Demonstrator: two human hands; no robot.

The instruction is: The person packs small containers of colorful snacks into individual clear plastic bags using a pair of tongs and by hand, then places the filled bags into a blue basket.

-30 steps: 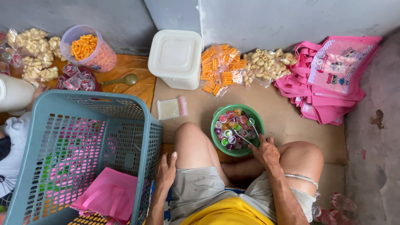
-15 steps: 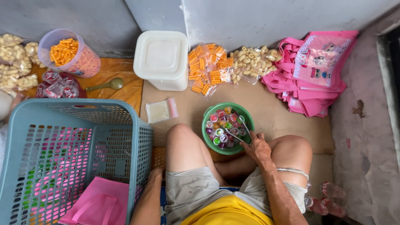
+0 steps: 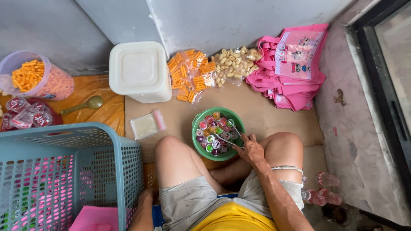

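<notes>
Head view, looking down past bare knees: the right hand (image 3: 251,149) is closed around a pair of metal tongs (image 3: 229,137) whose tips reach into the green bowl (image 3: 199,148) at about ten o'clock from the knuckles. That bowl sits on the cardboard between the knees and is full of small jelly cups (image 3: 212,132), roughly fifteen, though those underneath are hidden. The left hand (image 3: 144,199) rests low at seven o'clock, just beside the blue basket (image 3: 64,141); its fingers are mostly out of sight, so I cannot tell how open it is or whether it grips anything. As a judgement, a smooth round cup could slip from the thin tong tips and roll off across the cardboard, and pressing sideways on the heap could tip the light bowl against the knee. Counted around it: one white lidded tub (image 3: 138,70) at eleven o'clock, two clear snack bags (image 3: 190,72) at twelve, one stack of pink bags (image 3: 291,64) at two, one round jar (image 3: 36,79) of orange sticks, one spoon (image 3: 83,105).
</notes>
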